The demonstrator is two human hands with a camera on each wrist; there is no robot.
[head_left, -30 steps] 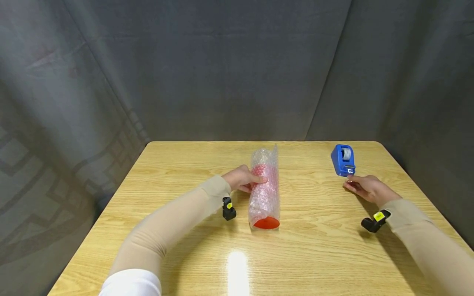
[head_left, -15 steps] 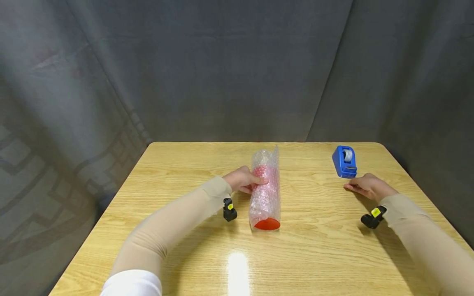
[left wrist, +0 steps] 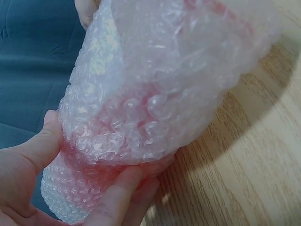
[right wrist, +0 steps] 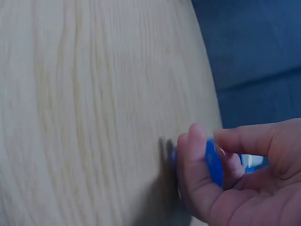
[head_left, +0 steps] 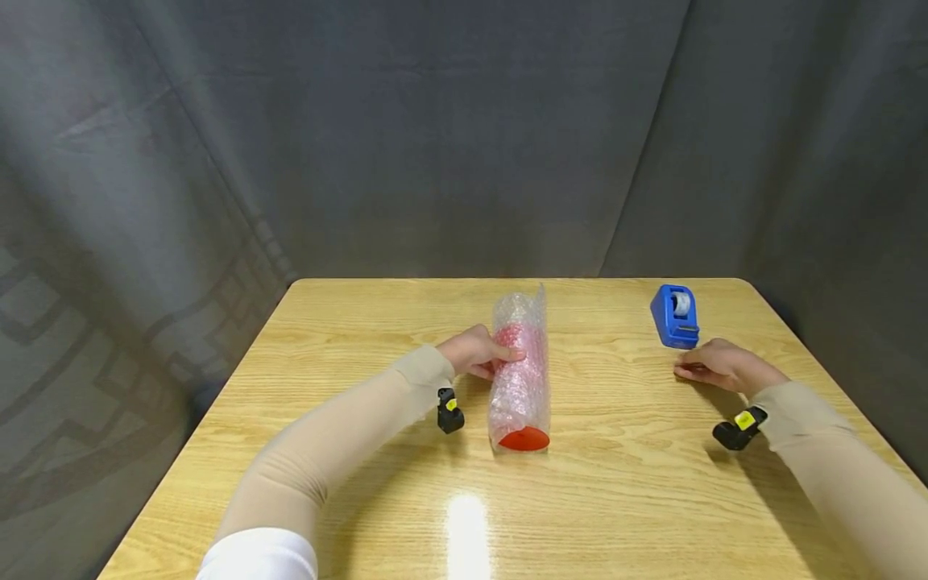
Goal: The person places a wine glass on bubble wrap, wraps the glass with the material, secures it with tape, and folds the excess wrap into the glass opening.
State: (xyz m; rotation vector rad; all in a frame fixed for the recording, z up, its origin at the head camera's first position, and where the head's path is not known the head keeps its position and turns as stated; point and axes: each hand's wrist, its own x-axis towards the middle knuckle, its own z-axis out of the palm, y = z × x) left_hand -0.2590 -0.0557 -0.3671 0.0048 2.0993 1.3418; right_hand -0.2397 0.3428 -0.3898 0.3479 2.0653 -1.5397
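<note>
A clear bubble wrap roll (head_left: 518,379) lies lengthwise on the table, with a red thing showing through it and at its near end. My left hand (head_left: 474,352) grips the roll from its left side, thumb on top and fingers lower down. The left wrist view shows the same bubble wrap (left wrist: 155,94) between thumb and fingers. On the right stands a blue tape dispenser (head_left: 674,316) holding a tape roll (head_left: 681,304). Just in front of it, my right hand (head_left: 728,366) has thumb and fingertips drawn together, with a shiny bit of clear tape (right wrist: 223,151) at them.
The wooden table (head_left: 609,499) has its far edge beyond the roll and dispenser. A grey curtain (head_left: 464,137) hangs behind it and at both sides. A black wrist camera (head_left: 449,411) sits on the left sleeve, another camera (head_left: 739,429) on the right.
My right hand has drawn slightly back from the dispenser's front, and its thumb and fingers have come together. The left hand keeps its grip on the bubble wrap roll, unmoved.
</note>
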